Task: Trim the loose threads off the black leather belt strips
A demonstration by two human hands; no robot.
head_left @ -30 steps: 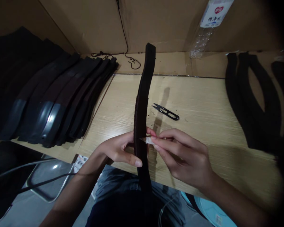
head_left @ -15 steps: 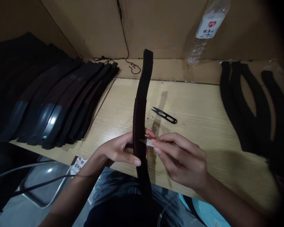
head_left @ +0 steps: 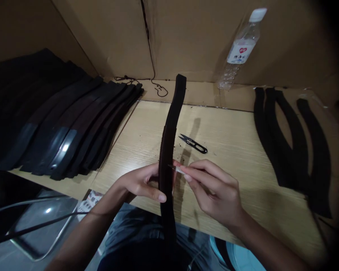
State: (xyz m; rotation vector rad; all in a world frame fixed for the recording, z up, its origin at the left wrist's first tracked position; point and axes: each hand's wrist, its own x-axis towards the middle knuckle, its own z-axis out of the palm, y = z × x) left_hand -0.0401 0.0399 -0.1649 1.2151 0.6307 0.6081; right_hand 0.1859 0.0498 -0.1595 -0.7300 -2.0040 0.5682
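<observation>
A long, curved black strip [head_left: 177,101] with a dark brown section stitched or ridged along its edges stands lengthwise before me. My left hand [head_left: 145,184] is closed round its lower half, thumb across the near face and the other fingers mostly hidden behind. Between thumb and fingertips, my right hand [head_left: 214,184] pinches a small pointed blade [head_left: 179,169] with a white wrapped grip. Its thin tip touches or nearly touches the brown section's right edge. Black thread snips [head_left: 196,145] lie on the table just beyond the right hand.
Many similar dark strips [head_left: 56,131] are stacked at the left. Several plain black strips [head_left: 285,139] lie at the right. A clear plastic bottle [head_left: 240,51] leans against the cardboard wall [head_left: 192,37]. Dark cord [head_left: 149,45] hangs at the back. Small dark crumbs dot the wooden table [head_left: 228,128].
The view has tilted upward and shifted slightly, showing more of the bottle. Both hands keep their holds on the strip and the blade; the blade stays at the brown section's right edge.
</observation>
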